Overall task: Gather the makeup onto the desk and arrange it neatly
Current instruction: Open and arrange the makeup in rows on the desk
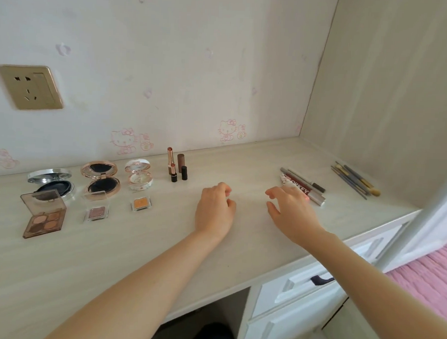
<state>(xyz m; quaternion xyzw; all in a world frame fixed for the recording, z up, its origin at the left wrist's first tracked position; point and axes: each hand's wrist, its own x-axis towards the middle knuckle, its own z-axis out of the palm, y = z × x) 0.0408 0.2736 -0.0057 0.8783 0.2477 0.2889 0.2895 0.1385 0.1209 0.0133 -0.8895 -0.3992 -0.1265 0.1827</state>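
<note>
Here, tubes (pixel 309 190) lie just beside right grip (pixel 291 212).

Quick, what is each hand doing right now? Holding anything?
Left hand: open, fingers loosely curled, holding nothing.
Right hand: open, fingers spread, holding nothing, just by the lip gloss tube.

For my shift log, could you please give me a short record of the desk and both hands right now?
left hand: empty, fingers loosely curled, above desk
right hand: empty, near pencils
compacts: three, open, back left
eyeshadows: three, open, in front of compacts
lipsticks: upright, middle
brushes: lying far right
</note>
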